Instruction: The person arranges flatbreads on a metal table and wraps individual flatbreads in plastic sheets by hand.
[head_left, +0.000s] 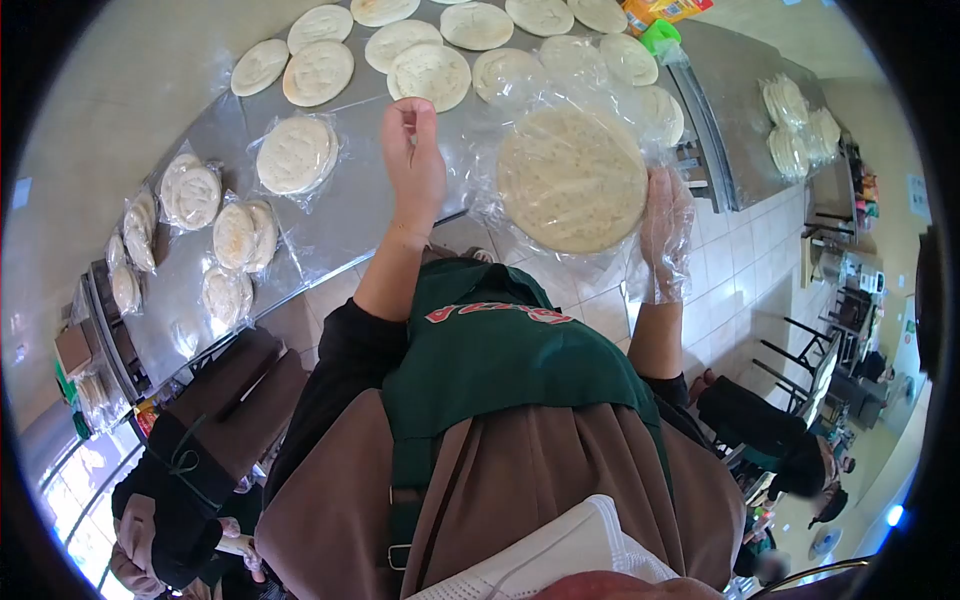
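A large clear plastic bag with pale round flatbread inside hangs before me at the table's near edge. My right hand, in a clear plastic glove, grips the bag's right side, partly hidden by the film. Bare and raised, my left hand is to the left of the bag, apart from the bread in it. Its fingers are curled against the thumb; anything pinched there is too small to make out. Just beyond those fingertips lies a loose flatbread. More loose flatbreads spread along the table's far side.
On the left of the metal table lie several bagged flatbreads. A green object and an orange packet are at the far right. More bagged bread sits on a right-hand surface. Other people stand at both sides.
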